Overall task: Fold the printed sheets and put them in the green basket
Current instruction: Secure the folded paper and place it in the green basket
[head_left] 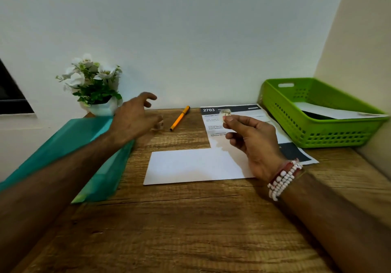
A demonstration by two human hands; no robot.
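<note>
Sheet headed "2703" lies flat; right hand pinches pale disc.

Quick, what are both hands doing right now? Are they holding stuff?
Left hand: open, fingers loosely spread, holding nothing.
Right hand: pinching a small pale round thing; too blurry to name.

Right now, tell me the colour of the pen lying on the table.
The pen is orange with a black far end; the head view shows it.
</note>
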